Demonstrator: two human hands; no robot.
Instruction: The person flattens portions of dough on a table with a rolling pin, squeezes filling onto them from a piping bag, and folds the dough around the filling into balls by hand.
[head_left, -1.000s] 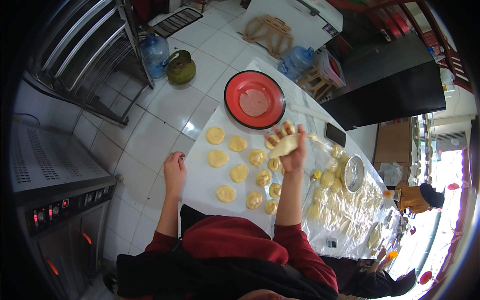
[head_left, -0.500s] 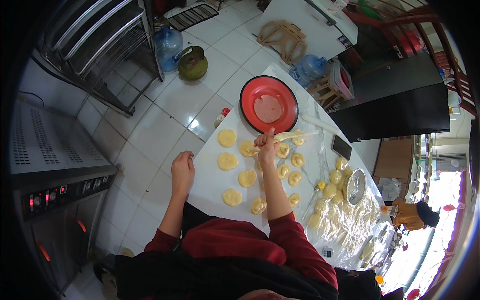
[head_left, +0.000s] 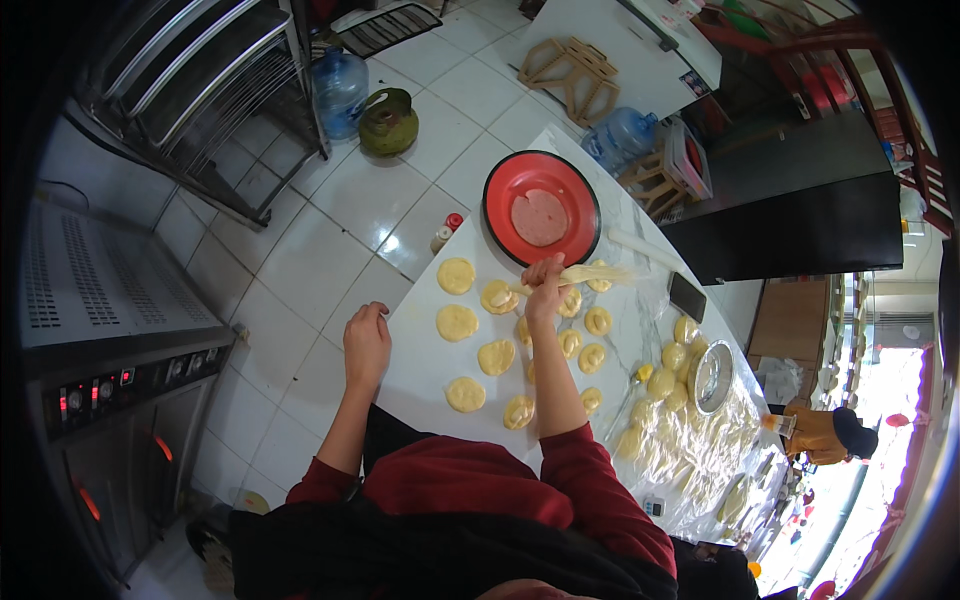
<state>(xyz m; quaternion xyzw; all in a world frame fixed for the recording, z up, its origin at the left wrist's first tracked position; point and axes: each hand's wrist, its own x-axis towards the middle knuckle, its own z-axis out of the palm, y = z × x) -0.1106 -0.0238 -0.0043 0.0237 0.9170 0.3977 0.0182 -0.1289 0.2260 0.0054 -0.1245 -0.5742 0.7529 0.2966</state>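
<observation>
My right hand [head_left: 543, 285] is closed on a piping bag [head_left: 590, 273] with pale filling, held over a dough round [head_left: 499, 295] with a dab of filling on it. Plain flattened rounds [head_left: 457, 322] lie along the left side of the marble table [head_left: 625, 236]; several others [head_left: 598, 321] to their right carry filling. My left hand [head_left: 367, 350] hangs at the table's left edge, fingers loosely bent, holding nothing that I can see. Beyond the rounds is a red, black-rimmed plate [head_left: 503, 204] with a pink disc [head_left: 539, 217].
Dough balls [head_left: 661, 383], plastic film [head_left: 705, 455], a steel bowl [head_left: 712, 376] and a phone [head_left: 686, 297] occupy the right. An oven [head_left: 125, 330] stands left; water jugs [head_left: 341, 92] and a green gas cylinder [head_left: 388, 122] are behind. A co-worker [head_left: 820, 435] is far right.
My right hand has turned over and lowered the bag from a raised hold onto the rounds, where a dab of filling now shows on another round. The whole view has shifted slightly.
</observation>
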